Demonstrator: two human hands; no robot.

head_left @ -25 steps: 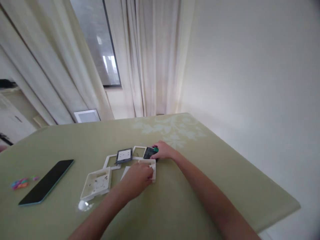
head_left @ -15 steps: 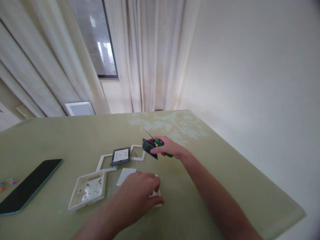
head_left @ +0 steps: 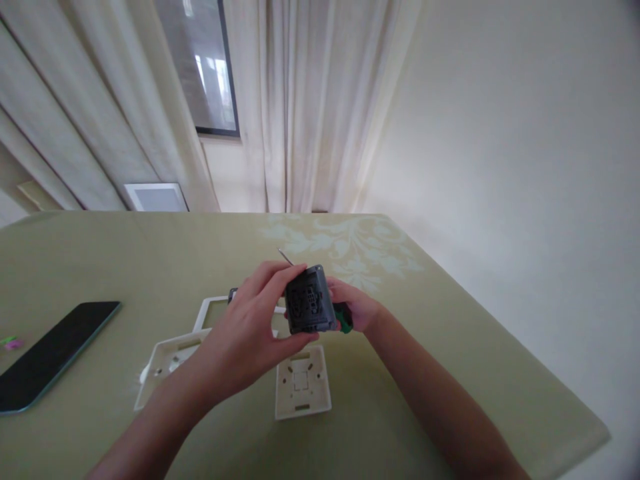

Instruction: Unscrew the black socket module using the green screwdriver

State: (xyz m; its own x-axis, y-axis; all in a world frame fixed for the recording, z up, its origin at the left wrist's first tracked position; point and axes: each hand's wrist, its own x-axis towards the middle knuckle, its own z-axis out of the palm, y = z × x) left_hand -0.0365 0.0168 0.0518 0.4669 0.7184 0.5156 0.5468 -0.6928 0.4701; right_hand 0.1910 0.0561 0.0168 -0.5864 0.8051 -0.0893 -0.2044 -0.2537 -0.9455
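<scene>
My left hand (head_left: pixel 245 327) grips a dark grey wall-socket insert (head_left: pixel 311 300) by its edges, thumb below and fingers on top. The insert is tilted, one moulded side towards me. Right behind it, my right hand (head_left: pixel 361 305) is closed around a screwdriver (head_left: pixel 344 317) with a green handle; its metal shaft pokes out past the insert at upper left. Whether the right fingers also press on the insert is hidden. Below, a cream mounting box (head_left: pixel 303 400) lies with its open side up. A larger white mounting box (head_left: pixel 154 367) is partly covered by my left forearm.
A white frame (head_left: pixel 202 315) lies behind the larger box, half hidden by my left hand. To the left is a black phone-like slab (head_left: pixel 60 353), with small coloured bits (head_left: pixel 13 343) beside it. A wall (head_left: pixel 525 200) runs along the table's right side.
My left hand has left the cream box and moved up to the grey insert, which has turned its face towards me. The cream box now lies uncovered. The view has shifted slightly.
</scene>
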